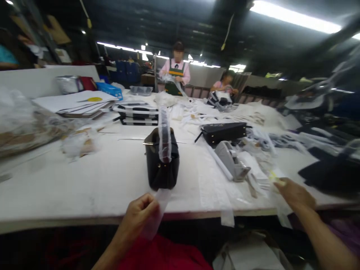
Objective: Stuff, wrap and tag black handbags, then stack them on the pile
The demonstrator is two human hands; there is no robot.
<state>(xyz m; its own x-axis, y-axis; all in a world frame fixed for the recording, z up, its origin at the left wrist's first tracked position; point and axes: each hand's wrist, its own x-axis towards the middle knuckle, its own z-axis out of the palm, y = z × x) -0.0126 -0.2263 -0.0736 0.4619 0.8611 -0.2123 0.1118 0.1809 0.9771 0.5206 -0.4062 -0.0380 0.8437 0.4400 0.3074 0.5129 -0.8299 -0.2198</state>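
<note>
A small black handbag (161, 174) stands upright on the white table, its raised handle (165, 138) wrapped in clear plastic. Just in front of the bag, my left hand (140, 212) is closed on a translucent plastic strip (164, 198) that hangs past the table edge. Out to the right, my right hand (295, 193) reaches over the table with its fingertips pinched together near clear plastic pieces and a small yellow spot. What those fingers hold is too blurred to tell. Left of that hand sits a grey tape dispenser (232, 163).
Behind the dispenser lies another black bag (225, 132). White sheets (70, 100) with yellow-handled scissors (94, 99) are at back left, beside a blue basket (109, 90). Crumpled plastic (81, 142) lies left. Two people in pink work across the table. Dark material (332, 170) lies far right.
</note>
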